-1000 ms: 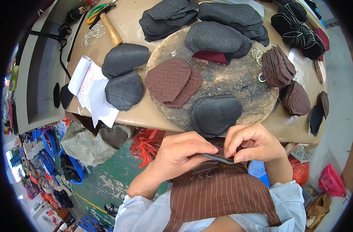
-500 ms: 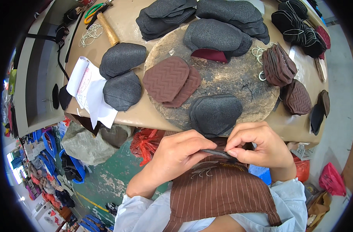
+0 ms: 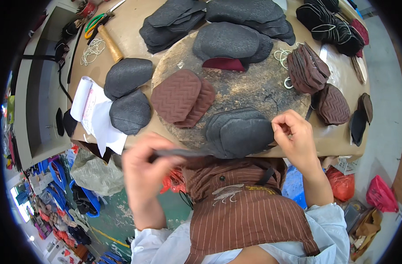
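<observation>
**Splitting a dark piece off the near pile**

The person stands at the table [image 3: 135, 26], and the work looks to be in the step of taking one cut piece from a pile. The left hand [image 3: 143, 169], at lower left of the frame, pinches a thin dark piece [image 3: 176, 153] between thumb and fingers. The piece shows edge-on, just beside the table's near edge and above the striped apron [image 3: 249, 220]. The right hand [image 3: 295, 138], right of centre, has its fingers pressed together at the right edge of the grey pile [image 3: 240, 134], which lies on the round board [image 3: 249, 88] at the near side.

In my judgement the next move calls for a clean hold on only one layer, because the pieces are thin and lie tightly on each other.

Some things are hard to make out. The left hand is blurred, so I cannot tell the shape of the piece it holds. I cannot tell if the right fingertips grip a layer or only touch the pile. The brown pieces [image 3: 181, 97] lie at centre, well apart from both hands. Piles at the upper edge are cut off.
</observation>
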A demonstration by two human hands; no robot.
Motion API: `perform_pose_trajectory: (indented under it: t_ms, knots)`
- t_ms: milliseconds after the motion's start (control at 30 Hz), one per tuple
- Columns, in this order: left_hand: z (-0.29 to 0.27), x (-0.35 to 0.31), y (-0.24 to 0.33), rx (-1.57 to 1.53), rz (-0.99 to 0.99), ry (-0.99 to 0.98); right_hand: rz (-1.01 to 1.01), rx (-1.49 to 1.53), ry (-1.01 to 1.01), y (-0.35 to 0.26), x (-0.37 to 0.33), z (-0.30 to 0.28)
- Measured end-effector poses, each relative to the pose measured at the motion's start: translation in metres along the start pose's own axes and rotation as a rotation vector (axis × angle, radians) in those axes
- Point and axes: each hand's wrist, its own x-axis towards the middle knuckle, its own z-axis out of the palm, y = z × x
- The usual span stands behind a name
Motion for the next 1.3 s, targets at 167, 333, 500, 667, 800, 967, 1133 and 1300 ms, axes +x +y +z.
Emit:
perform_pose_trajectory:
  t_ms: [167,333,500,667,800,967,1133,1300]
  knots:
    - [-0.005,0.06,0.002,0.578,0.265,0.181,0.059,0.002,0.121,0.011,-0.009,-0.001]
    - [0.068,0.006,-0.009,0.985,0.671,-0.011,-0.034,-0.079,0.312,0.012,-0.017,-0.025]
    - [0.106,-0.028,-0.048,0.982,0.433,-0.405,0.108,-0.547,0.481,0.076,-0.014,-0.131]
    - [0.098,-0.024,-0.054,1.001,0.516,-0.416,0.219,-0.489,0.311,0.102,-0.013,-0.15]
    - [0.094,-0.026,-0.056,0.96,0.534,-0.406,0.052,-0.803,0.485,0.075,-0.013,-0.125]
    - [0.097,-0.027,-0.046,0.649,0.651,-0.258,0.216,0.004,0.245,0.004,-0.046,-0.121]
    - [0.133,-0.015,-0.006,-0.392,0.034,-0.372,-0.099,0.212,-0.289,-0.021,-0.028,-0.079]
    - [0.127,-0.015,-0.01,-0.376,-0.029,-0.301,-0.171,0.099,-0.143,-0.022,-0.038,-0.034]
